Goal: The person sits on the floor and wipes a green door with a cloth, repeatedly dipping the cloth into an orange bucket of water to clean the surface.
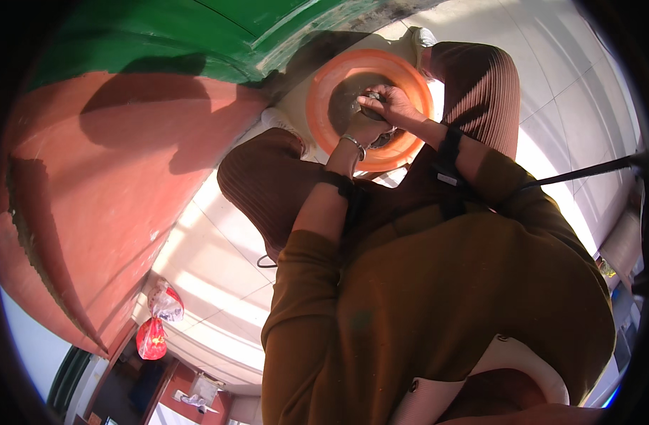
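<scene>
An orange plastic basin (317, 101) with murky water stands on the floor between my knees. Over it my two hands meet at a small dark object (373, 110), whose kind I cannot make out. My right hand (392, 102) curls over its top, thumb and fingers around it. From below, my left hand (364, 129), with a silver bracelet at the wrist, grips the same object; its fingers are partly hidden. Dark material (381, 141) shows in the basin beside my left hand, too unclear to name.
A wall painted green (197, 32) and red (159, 127) rises close on the left. Red-and-white plastic bags (152, 338) are near its base, farther back. Pale floor tiles (542, 69) extend to the right. A black strap (579, 172) runs out past my right arm.
</scene>
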A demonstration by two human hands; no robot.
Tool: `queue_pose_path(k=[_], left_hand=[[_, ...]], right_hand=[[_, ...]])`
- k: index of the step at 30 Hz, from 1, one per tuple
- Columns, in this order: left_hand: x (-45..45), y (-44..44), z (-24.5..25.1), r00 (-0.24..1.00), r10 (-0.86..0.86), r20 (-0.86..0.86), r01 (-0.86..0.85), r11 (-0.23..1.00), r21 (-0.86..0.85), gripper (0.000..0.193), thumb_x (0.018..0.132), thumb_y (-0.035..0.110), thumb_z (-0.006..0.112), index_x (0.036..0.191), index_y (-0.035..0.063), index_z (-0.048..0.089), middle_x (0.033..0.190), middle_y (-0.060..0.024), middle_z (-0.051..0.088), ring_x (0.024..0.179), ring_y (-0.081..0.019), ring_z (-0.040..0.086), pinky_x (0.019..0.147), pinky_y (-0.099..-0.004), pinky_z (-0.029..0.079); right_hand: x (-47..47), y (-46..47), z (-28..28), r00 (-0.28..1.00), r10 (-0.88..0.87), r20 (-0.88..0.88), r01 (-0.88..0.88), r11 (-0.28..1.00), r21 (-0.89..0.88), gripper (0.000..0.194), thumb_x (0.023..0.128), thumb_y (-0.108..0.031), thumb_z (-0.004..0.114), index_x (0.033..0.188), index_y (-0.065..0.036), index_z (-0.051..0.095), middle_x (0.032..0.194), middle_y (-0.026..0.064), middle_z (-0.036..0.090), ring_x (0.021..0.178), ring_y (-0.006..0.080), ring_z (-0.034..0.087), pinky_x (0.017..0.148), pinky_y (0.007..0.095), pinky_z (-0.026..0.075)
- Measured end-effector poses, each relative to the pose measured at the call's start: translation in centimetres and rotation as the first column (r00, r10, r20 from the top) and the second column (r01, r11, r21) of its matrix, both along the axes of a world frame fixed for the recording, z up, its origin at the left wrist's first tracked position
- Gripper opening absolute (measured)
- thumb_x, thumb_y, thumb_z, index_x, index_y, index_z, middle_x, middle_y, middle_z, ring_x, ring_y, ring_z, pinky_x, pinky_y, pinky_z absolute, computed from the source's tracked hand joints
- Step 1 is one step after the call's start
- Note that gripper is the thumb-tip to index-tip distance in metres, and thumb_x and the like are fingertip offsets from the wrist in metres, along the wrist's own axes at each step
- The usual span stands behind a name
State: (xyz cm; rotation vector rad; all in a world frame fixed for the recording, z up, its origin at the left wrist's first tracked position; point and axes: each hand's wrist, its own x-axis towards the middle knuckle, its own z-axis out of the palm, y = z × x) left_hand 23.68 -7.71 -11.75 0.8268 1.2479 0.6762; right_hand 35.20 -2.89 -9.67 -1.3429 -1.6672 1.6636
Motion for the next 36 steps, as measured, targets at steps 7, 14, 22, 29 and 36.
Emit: queue_pose_path(k=[7,14,22,29,36], left_hand=[[1.0,0.3,2.1,0.851,-0.001,-0.525,0.151,0.958,0.244,0.061,0.069,0.026,0.068,0.118,0.0009,0.043,0.11,-0.0199,0.058,0.102,-0.0322,0.056,0.082,-0.0394,0.047],[1.3,-0.3,2.3,0.747,0.016,-0.665,0.157,0.967,0.2,0.071,0.064,0.031,0.074,0.115,-0.0035,0.039,0.102,-0.0228,0.059,0.097,-0.037,0.057,0.082,-0.04,0.047],[-1.8,0.5,3.2,0.881,0.273,0.387,-0.159,0.94,-0.303,0.028,0.072,0.027,0.068,0.093,0.0119,0.057,0.074,-0.0015,0.061,0.054,-0.0078,0.058,0.042,-0.0202,0.047],[-0.9,-0.6,5.6,0.709,0.215,0.671,0.042,0.938,-0.345,0.033,0.082,0.023,0.06,0.105,0.0002,0.055,0.092,-0.012,0.064,0.082,-0.0252,0.065,0.075,-0.0335,0.055],[0.3,-0.4,3.8,0.833,0.185,0.522,-0.059,0.967,-0.249,0.015,0.077,0.015,0.065,0.083,0.0033,0.058,0.066,-0.0038,0.059,0.049,-0.0092,0.053,0.042,-0.0197,0.04]], right_hand=[[-0.3,-0.2,-0.4,0.982,-0.034,0.183,0.005,0.987,0.158,0.052,0.082,-0.044,0.059,0.102,0.004,0.06,0.096,0.0222,0.062,0.092,0.0355,0.058,0.08,0.0379,0.045],[0.1,0.6,-0.7,0.991,-0.078,0.11,0.067,0.992,0.105,0.056,0.082,-0.045,0.059,0.107,0.005,0.057,0.099,0.0238,0.06,0.097,0.0342,0.058,0.083,0.0372,0.045],[1.5,2.5,3.3,0.918,-0.164,-0.362,0.02,0.928,-0.371,0.054,0.081,-0.039,0.065,0.119,-0.002,0.052,0.115,0.0074,0.054,0.108,0.0166,0.048,0.096,0.0293,0.035],[1.6,3.0,4.5,0.815,-0.009,-0.58,-0.293,0.857,-0.424,0.033,0.086,-0.017,0.06,0.114,0.0,0.057,0.107,0.0098,0.062,0.103,0.0157,0.055,0.091,0.0295,0.042],[1.1,3.0,4.1,0.914,0.138,-0.382,-0.247,0.935,-0.254,0.025,0.088,-0.009,0.055,0.112,-0.003,0.061,0.084,0.0015,0.059,0.08,0.008,0.053,0.076,0.0212,0.044]])
